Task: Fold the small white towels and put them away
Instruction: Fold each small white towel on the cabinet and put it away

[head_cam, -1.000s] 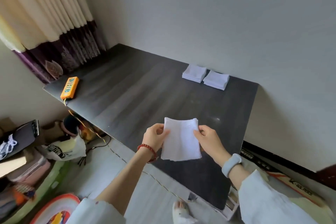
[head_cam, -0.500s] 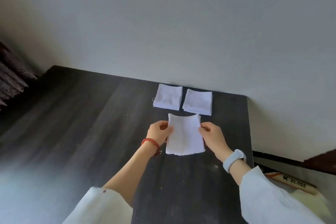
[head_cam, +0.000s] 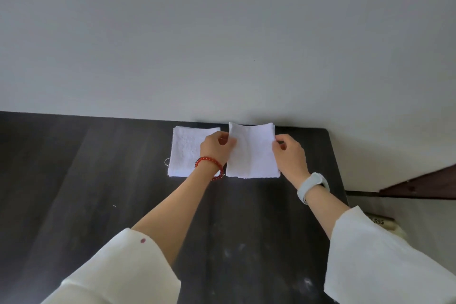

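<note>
**Folded white towel held over the far right corner of the bench**

The folded towel (head_cam: 253,153) is gripped at both side edges, well out from the person. Nearest the camera, two wide white sleeves (head_cam: 128,271) frame the view; the left one carries a small dark red spot. Between them runs the dark wood-grain bench (head_cam: 98,192), bare across its near and left stretches, with a few pale smudges close in.

At the right, past the bench edge, a pale object (head_cam: 381,223) shows partial black letters reading "LASS"; the rest is cut off by the sleeve.

Farther out, a red bead bracelet (head_cam: 209,164) circles the left wrist and a pale grey watch band (head_cam: 312,186) the right. The left hand (head_cam: 216,148) pinches the towel's left edge, and the right hand (head_cam: 290,153) pinches its right edge, fingers curled. The towel's lower edge lies at the bench surface; whether a stack lies under it cannot be told.

Just left, partly under the left hand, a stack of folded towels (head_cam: 187,153) lies flat with a loose thread loop at its lower left corner.

Both sit close against the plain grey wall (head_cam: 222,44), and the bench's right edge is near the right hand
</note>
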`<state>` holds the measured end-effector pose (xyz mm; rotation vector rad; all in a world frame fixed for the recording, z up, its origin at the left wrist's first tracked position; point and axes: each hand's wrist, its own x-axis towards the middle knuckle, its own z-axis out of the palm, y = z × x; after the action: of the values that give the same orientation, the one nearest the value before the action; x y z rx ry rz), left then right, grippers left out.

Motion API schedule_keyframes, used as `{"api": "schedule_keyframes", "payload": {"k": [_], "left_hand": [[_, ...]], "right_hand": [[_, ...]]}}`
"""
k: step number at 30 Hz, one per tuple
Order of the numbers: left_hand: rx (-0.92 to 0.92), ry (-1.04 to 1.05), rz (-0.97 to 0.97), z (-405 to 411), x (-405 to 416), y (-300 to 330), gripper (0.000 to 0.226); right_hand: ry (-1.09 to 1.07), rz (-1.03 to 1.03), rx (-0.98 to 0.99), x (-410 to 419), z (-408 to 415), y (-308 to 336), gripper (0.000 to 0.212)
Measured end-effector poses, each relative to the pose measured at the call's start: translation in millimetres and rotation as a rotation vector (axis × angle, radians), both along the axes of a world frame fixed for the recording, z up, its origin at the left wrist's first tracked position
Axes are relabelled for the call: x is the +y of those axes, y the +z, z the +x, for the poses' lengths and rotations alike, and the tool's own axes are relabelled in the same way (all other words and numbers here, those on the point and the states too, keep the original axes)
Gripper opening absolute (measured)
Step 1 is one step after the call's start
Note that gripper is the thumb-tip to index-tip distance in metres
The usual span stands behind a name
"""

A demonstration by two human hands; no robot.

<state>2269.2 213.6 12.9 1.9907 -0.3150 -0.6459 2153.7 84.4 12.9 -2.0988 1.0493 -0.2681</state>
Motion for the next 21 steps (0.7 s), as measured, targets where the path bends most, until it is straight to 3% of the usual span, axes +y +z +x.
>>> {"api": "schedule_keyframes", "payload": {"k": [5, 7, 9, 11, 13, 15, 18, 21], "left_hand": [[-0.165, -0.057, 0.119, 5.8, -10.9, -23.0, 0.022], [-0.366, -0.143, 0.253, 3.7, -14.0, -27.6, 0.014], [-0.560, -0.215, 0.348, 2.8, -14.7, -33.9, 0.023], [-0.745, -0.245, 0.342, 2.8, -13.5, -39.6, 0.039], [-0.937, -0.277, 0.338, 1.1, -10.5, -43.4, 0.042], [-0.948, -0.452, 0.520, -1.9, -7.4, -44.2, 0.047], [-0.805, -0.621, 0.681, 1.4, -4.7, -48.6, 0.056], [-0.811, -0.605, 0.694, 1.1, -3.4, -34.2, 0.055]], "right_hand": [[-0.010, -0.018, 0.100, -13.1, 6.1, -27.0, 0.026], [-0.023, -0.051, 0.165, -15.8, 5.2, -32.6, 0.026], [-0.061, -0.089, 0.203, -15.1, 4.5, -35.1, 0.027], [-0.070, -0.224, 0.219, -10.0, 1.4, -35.6, 0.034], [0.057, -0.513, 0.226, -4.5, -1.3, -37.7, 0.045], [0.262, -0.672, 0.355, -0.8, -1.0, -38.4, 0.054], [0.416, -0.528, 0.591, -2.0, 0.0, -41.0, 0.055], [0.412, -0.446, 0.561, -0.1, -2.3, -29.4, 0.054]]}}
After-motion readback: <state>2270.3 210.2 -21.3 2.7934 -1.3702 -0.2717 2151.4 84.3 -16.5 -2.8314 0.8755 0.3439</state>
